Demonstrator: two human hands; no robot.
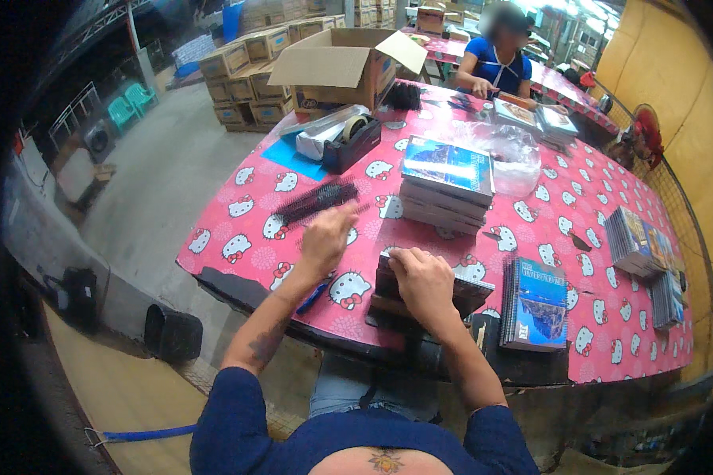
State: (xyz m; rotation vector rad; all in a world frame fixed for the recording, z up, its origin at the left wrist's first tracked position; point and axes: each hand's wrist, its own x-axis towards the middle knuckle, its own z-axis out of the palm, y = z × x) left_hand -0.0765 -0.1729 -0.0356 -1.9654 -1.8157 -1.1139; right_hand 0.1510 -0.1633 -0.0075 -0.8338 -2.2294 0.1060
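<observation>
One pink-clothed table (548,226), open cloth rightward of the book stack (448,186). One open carton (333,75), beyond-left of that stack. One spiral-bound pile (535,305), near-right, by the near edge. One dark upright piece (388,285), nearer than the stack; right hand (422,283) atop, fingers bent, grip unclear. One black coil bundle (317,202), left; left hand (325,237) beside, fingers curled, grip unclear.

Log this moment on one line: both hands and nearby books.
left hand: at black coils | right hand: at dark upright piece | ahead: blue-topped book stack | right: blue spiral-bound stack
</observation>
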